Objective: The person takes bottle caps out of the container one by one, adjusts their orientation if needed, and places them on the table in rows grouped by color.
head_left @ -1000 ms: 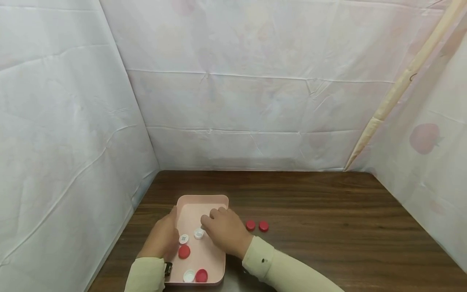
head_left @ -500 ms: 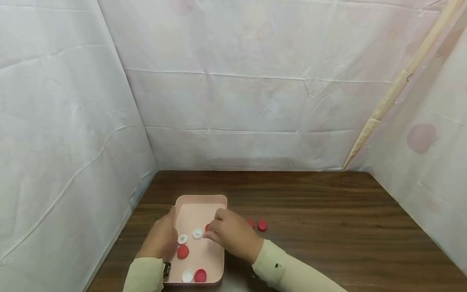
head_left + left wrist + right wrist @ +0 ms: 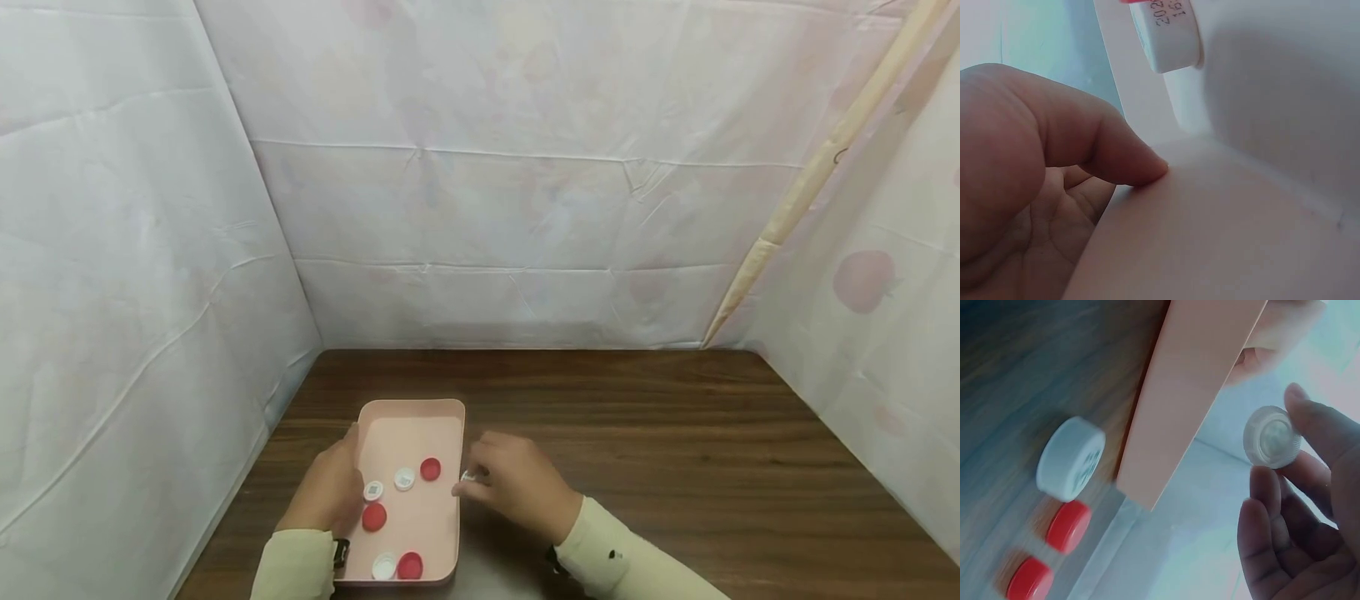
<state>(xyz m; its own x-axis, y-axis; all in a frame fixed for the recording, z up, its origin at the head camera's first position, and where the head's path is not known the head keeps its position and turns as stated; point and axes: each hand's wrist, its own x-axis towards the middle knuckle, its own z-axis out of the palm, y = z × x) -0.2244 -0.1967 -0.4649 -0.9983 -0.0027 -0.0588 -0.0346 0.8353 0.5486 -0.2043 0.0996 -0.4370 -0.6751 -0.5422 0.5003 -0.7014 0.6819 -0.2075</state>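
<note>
A pink tray (image 3: 412,409) stands at the left of the table. My left hand (image 3: 326,483) grips its left rim, and the left wrist view shows the thumb (image 3: 1119,147) pressing inside the wall. Just beyond the tray's right rim, my right hand (image 3: 521,479) pinches a white bottle cap (image 3: 1271,437) between thumb and fingers. Inside the tray lie several caps: a red cap (image 3: 431,469), a white cap (image 3: 404,479) and others toward the near end. A white cap with printed digits (image 3: 1169,37) shows close to the left thumb.
On the table beside the tray, the right wrist view shows another white cap (image 3: 1071,459) and two red caps (image 3: 1068,526); the right hand hides them in the head view. White cloth (image 3: 480,217) hangs behind the dark wooden table (image 3: 637,433).
My right hand has moved right, from over the tray to outside its rim, uncovering a red cap inside. A white cap now shows in its fingers. The left hand keeps its place.
</note>
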